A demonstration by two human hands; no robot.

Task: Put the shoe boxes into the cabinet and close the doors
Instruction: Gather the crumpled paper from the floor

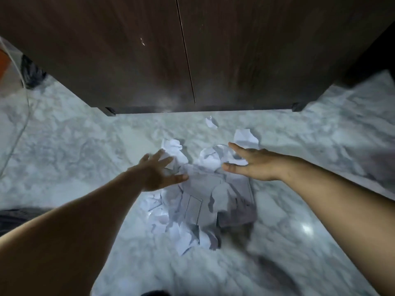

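I have both hands out over a heap of crumpled paper (pixel 205 189) on the marble floor (pixel 74 146). The left hand (pixel 158 174) is spread wide at nine o'clock of the heap, the right hand (pixel 252 165) flat and open at two o'clock; neither grips anything. The cabinet (pixel 149 60) stands at twelve o'clock with both doors shut, the seam between them running down the middle.

I can make out no shoe box; something grey and flat-sided lies among the sheets, but blur stops me calling it one. My judgement: sweep the loose paper aside first, palms low, so any box edge shows before I grip.

The floor is open at three and nine o'clock. A cord (pixel 23 116) trails at ten o'clock, so I would sweep away from it. The doors need swing room that the heap may block.
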